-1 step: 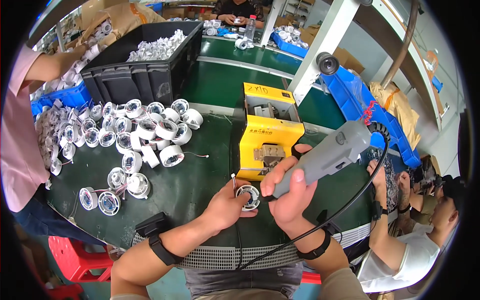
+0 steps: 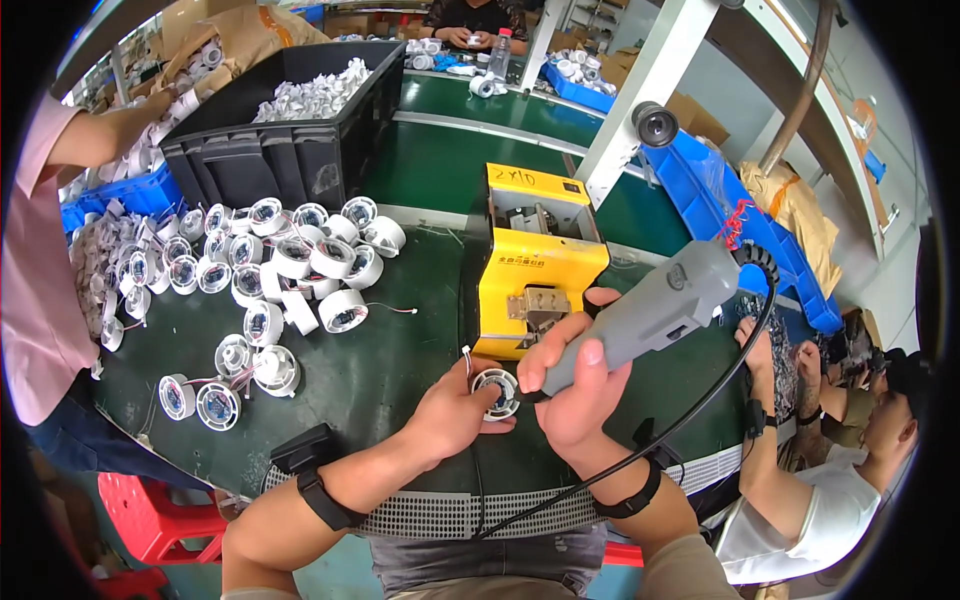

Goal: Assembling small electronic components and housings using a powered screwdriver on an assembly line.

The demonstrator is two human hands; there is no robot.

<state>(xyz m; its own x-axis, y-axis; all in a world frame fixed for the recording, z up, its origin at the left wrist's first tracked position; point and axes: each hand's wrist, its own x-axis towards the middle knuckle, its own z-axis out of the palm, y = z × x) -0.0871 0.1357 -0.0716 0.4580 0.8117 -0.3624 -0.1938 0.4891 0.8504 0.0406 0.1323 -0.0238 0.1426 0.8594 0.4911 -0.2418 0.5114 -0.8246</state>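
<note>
In front of me, my left hand [image 2: 450, 412] grips a round white housing [image 2: 507, 408] with a circuit board inside, its open face up. A thin wire with a small white plug [image 2: 466, 351] rises beside my fingers. My right hand [image 2: 580, 385] is wrapped round a grey electric screwdriver [image 2: 655, 310], held slanted with its dark nose low toward the housing. Whether its bit touches the housing I cannot tell. Just beyond my hands stands a yellow screw feeder [image 2: 525, 275] with a metal block on its front and an open top.
Many similar white housings [image 2: 292, 258] lie piled at the left. Behind them stands a black crate [image 2: 262, 165] of small white parts. A black cable [image 2: 690, 415] loops from the screwdriver past my right forearm. A white post [image 2: 650, 95] rises beyond the feeder. Co-workers sit around.
Inside the feeder's open top, the metal mechanism has shifted slightly. My hands, the housing and the screwdriver stay almost in place.
</note>
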